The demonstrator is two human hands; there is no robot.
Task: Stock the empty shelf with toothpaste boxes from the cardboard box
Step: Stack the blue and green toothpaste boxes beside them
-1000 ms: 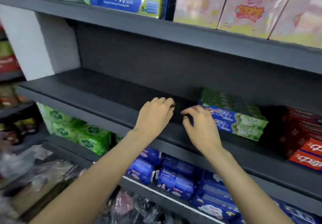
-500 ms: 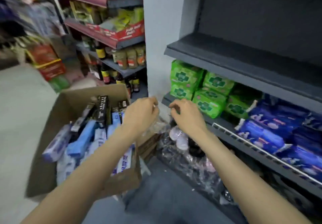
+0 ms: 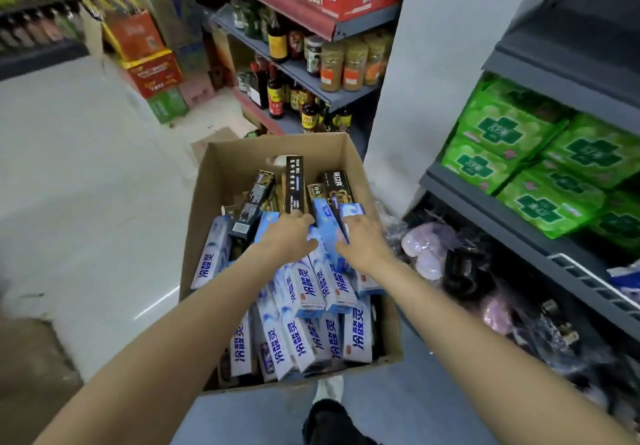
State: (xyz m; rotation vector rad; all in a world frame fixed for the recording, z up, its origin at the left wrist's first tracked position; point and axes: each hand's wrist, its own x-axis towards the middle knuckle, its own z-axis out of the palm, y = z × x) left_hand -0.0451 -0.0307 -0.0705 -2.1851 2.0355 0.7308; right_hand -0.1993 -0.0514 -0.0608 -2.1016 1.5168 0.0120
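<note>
The toothpaste boxes (image 3: 313,292) lie piled lengthwise in the open cardboard box (image 3: 225,167) on the floor, white-and-blue ones filling the near and middle part, black ones (image 3: 294,185) standing at the far end. Both hands are down inside it now. The left hand (image 3: 285,238) rests on top of the pile, its fingers (image 3: 299,218) curled over the far end of a blue carton; whether they truly clamp it cannot be told. The right hand (image 3: 363,242) lies just beside it, thumb against the upright blue carton (image 3: 325,223) between the two hands and fingers bent over another carton's end; its hold is likewise unclear.

Half a second ago the hands hung in the air above the box's right rim, holding nothing, with the box off to the left of the view. A second ago they were up at the dark empty shelf, beside the green-and-blue cartons already set there. The view has since swung down, and the cardboard box sits in the middle.

To the right, a grey shelf unit (image 3: 519,236) carries green packs (image 3: 512,139), with dark and pink bagged goods (image 3: 450,261) beneath. Beyond the box, a far rack holds sauce bottles (image 3: 275,94) and jars (image 3: 353,63). A dark shoe (image 3: 325,420) shows at the near edge on the grey floor (image 3: 86,202).
</note>
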